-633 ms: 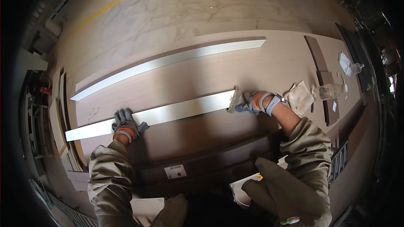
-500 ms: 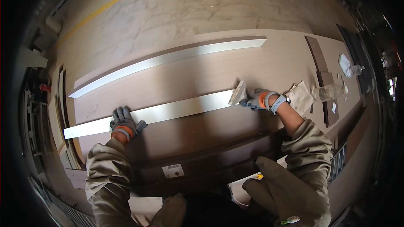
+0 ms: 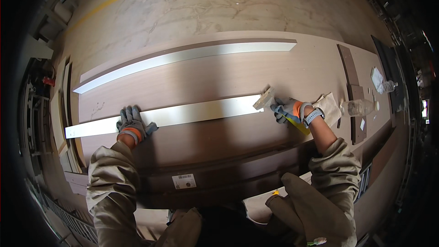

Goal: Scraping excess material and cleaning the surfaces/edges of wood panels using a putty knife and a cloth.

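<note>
A long white strip [image 3: 206, 110] lies slantwise across a large brown panel [image 3: 260, 71]. My left hand [image 3: 131, 122], in a grey and orange work glove, rests over the strip near its left end, fingers spread and thumb apart. Gloved as well, my right hand [image 3: 287, 109] is closed around a yellow-handled hand tool [image 3: 263, 99] with a broad, pale, worn head. That head meets the strip's right end, and the yellow handle shows below my palm. What kind of tool it is I cannot make out.
A second strip, white-faced with a brown edge [image 3: 183, 62], lies farther back. On the right are a tan cloth [image 3: 327, 107], a clear plastic bottle [image 3: 359, 107], dark brown boards [image 3: 350, 75] and a smaller bottle [image 3: 389, 86]. A label [image 3: 184, 181] marks the dark near edge.
My right hand has turned, bringing the yellow handle into sight, and the tool's head sits more tilted at the strip's end. My left hand keeps its place on the strip.
</note>
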`<state>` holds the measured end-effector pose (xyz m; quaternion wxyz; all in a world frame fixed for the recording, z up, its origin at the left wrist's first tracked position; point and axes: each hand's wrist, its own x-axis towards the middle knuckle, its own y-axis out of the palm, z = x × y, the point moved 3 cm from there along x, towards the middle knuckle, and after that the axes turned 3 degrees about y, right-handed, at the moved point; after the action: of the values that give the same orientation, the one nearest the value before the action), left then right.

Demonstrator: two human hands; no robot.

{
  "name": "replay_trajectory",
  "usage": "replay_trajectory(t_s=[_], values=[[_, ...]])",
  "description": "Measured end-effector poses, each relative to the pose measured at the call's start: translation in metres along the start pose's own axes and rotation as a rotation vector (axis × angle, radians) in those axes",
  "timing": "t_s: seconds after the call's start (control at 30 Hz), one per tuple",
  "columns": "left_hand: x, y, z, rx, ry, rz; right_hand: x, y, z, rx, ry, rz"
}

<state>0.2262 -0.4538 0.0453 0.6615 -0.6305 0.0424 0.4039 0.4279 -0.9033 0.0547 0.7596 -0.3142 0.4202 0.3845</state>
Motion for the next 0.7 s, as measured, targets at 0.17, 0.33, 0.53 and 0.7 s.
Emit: replay_trajectory(t_s=[0.17,0.33,0.53,0.7], values=[[-0.002,-0.001,0.0,-0.007,-0.008,0.006,0.003,-0.016,0.013,-0.534,-0.057,-0.412],[-0.004,-0.003,-0.001,0.012,-0.002,0.008,-0.013,-0.011,0.027,-1.197,-0.084,-0.683],[-0.004,-0.003,-0.002,0.009,-0.012,0.01,-0.009,0.0,0.03,-1.311,-0.013,-0.523],[-0.003,-0.001,-0.001,0.012,-0.003,-0.002,-0.003,-0.002,0.034,-1.33,-0.051,-0.506]])
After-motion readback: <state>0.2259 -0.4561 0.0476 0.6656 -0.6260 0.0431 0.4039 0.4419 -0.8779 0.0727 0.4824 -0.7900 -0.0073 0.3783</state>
